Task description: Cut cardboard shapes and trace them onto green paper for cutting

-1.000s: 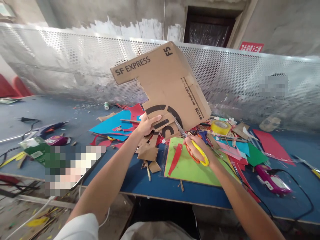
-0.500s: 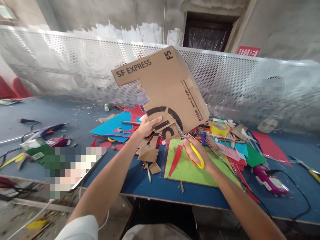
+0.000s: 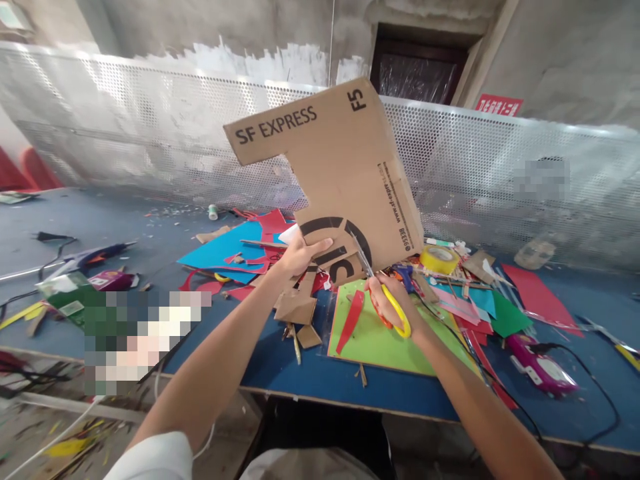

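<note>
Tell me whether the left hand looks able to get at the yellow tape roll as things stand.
Probably not directly: the left hand grips the cardboard, which, with the scissors in the right hand, lies between it and the yellow tape roll in this view.

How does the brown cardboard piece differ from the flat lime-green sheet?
The brown cardboard piece is held up, tilted, in the left hand; the flat lime-green sheet lies on the blue tabletop. The brown cardboard piece has a notch in its left side; the sheet's near edge runs straight. The cardboard carries black lettering; the sheet has a red strip on it. Both show a broad face.
</note>
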`<act>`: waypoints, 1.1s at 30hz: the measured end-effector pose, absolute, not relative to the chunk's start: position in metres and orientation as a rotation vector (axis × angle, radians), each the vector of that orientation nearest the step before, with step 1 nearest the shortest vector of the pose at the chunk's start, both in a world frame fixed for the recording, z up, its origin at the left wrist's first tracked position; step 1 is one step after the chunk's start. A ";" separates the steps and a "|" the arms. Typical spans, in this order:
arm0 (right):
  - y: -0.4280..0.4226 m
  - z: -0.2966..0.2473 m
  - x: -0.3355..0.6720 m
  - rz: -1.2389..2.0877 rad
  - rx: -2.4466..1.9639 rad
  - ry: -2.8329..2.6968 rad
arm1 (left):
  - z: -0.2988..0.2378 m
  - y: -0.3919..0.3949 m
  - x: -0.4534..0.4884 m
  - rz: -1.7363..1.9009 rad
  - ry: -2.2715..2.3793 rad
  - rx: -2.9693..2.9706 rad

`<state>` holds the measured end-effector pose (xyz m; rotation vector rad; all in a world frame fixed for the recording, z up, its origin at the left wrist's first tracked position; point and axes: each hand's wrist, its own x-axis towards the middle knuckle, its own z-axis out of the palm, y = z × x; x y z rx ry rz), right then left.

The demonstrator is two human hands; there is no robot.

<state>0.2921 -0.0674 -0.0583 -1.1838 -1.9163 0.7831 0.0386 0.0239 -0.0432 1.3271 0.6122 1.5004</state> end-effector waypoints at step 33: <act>-0.067 -0.049 0.306 0.568 -1.159 -2.181 | -0.041 0.025 0.044 1.587 0.632 1.092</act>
